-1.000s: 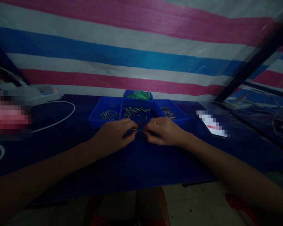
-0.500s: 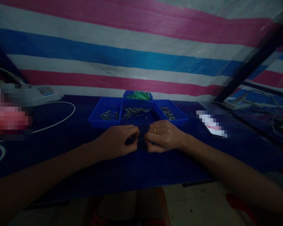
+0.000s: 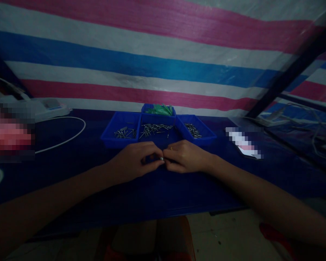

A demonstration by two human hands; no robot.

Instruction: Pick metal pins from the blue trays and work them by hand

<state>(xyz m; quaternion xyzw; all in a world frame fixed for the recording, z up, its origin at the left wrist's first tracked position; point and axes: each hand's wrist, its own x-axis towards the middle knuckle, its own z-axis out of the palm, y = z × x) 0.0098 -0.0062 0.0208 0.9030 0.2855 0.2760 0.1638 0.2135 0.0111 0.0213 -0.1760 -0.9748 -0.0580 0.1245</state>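
Note:
My left hand (image 3: 141,157) pinches a small shiny metal piece (image 3: 162,158) between thumb and index finger. My right hand (image 3: 186,156), with a ring on one finger, meets the left fingertips, its own fingers closed; whatever it grips is hidden. Both hands are just above the blue table, in front of the bins. Thin metal pins (image 3: 154,129) lie loose between the left blue bin (image 3: 105,134) and the right blue bin (image 3: 208,132). Each of these bins holds several similar metal pieces.
A blue bin (image 3: 159,117) with green packets (image 3: 161,110) stands at the back. To the right lies a blurred flat object (image 3: 244,145). A white device (image 3: 51,108) and a white cable (image 3: 83,127) are at left, near a pixelated red shape (image 3: 11,134). A striped sheet (image 3: 152,69) hangs behind.
My hands have come together, closing the gap between their fingertips. The thin rod visible between them earlier is now hidden, with only a small shiny piece showing at the left fingertips.

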